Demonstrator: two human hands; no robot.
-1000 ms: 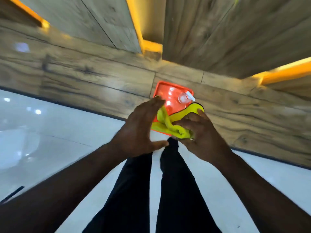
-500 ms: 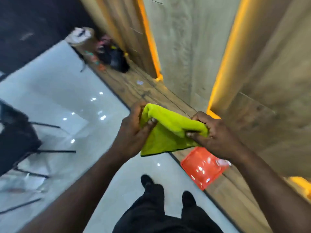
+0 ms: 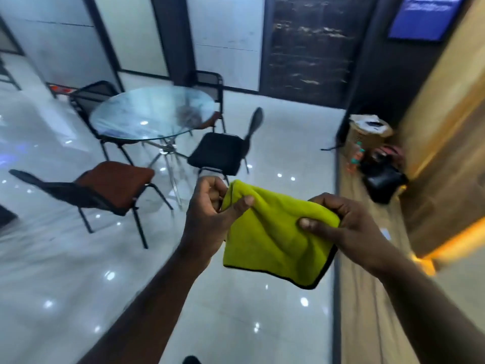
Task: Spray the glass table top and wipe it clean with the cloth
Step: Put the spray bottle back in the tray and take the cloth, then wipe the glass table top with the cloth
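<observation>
Cloth (image 3: 275, 232), yellow-green with dark piped edging: held in the air at near centre, spread between two hands, its lower edge and right corner hanging free.

Left hand (image 3: 210, 214): fingers curled, thumb pinching the cloth's upper left corner.

Right hand (image 3: 341, 224): fingers curled over the upper right edge, thumb pressed on the front face, gripping the cloth.

Glass table top (image 3: 152, 111): round and clear, with smears and reflections on its surface; far left of the hands and well apart from the cloth. It stands on crossed chrome legs (image 3: 168, 151).

Brown-seated chair (image 3: 112, 185): black frame, near side of the table, to the left.

Black-seated chair (image 3: 217, 151): right side of the table, backrest towards the right.

Two black-framed chairs on the table's far side, one at far left (image 3: 91, 95), one at far centre (image 3: 210, 82), both partly hidden by the table top.

Floor (image 3: 78, 258): glossy pale tile dotted with light reflections.

Wooden ledge (image 3: 367, 271): runs along the right, from near to far.

Cardboard box (image 3: 367, 135) and black bag (image 3: 383, 179): on the far end of the ledge, with small items between them too blurred to name.

Blue screen (image 3: 430, 17): far right, high on the dark wall.
</observation>
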